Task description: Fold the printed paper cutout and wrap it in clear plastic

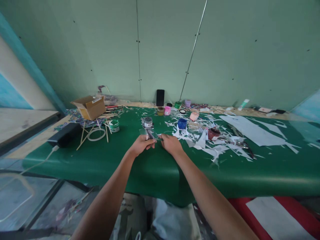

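My left hand [143, 144] is closed on a small dark strip with pale marks [150, 134], at the middle of the green-covered table. A bit of clear film [143, 132] shows by its fingers. Close beside it, my right hand [171, 144] is pinched at the strip's near end; what lies between its fingertips is too small to make out. Just beyond both hands stands a clear jar with dark contents and a pale label [148, 122]. To the right of it is a blue paint jar [182, 123] among white paper scraps [200, 141].
A cardboard box [90, 107], thin sticks [82, 135], a tape ring [96, 134], a green-and-white jar [114, 126] and a black device with a cable [65, 134] lie left. A phone [160, 97] leans on the wall. A dark red jar [213, 134] and paper sheet [252, 130] lie right.
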Motion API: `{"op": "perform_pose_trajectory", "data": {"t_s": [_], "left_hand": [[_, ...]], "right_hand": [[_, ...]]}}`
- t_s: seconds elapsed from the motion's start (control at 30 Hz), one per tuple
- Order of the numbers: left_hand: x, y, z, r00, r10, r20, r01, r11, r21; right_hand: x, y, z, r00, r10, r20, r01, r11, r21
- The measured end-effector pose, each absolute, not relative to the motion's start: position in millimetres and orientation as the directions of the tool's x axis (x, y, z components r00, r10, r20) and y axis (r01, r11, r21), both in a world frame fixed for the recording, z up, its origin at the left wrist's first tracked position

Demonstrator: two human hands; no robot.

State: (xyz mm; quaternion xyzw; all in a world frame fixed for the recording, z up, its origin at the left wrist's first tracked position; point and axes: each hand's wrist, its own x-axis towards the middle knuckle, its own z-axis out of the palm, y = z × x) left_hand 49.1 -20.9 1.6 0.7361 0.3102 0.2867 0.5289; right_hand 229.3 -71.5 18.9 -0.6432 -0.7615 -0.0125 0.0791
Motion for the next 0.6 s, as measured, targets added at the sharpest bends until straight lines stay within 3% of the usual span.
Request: {"op": "perform_pose_trajectory", "data": {"t_s": [0.6], "left_hand": [[46.4,-23.3,5.7,0.653,0.753,0.082,0.147,-0.233,0.961]], "right_hand": [[227.7,-73.6,21.7,-0.107,0.985,0.134,0.990,0.118,-0.079]]}}
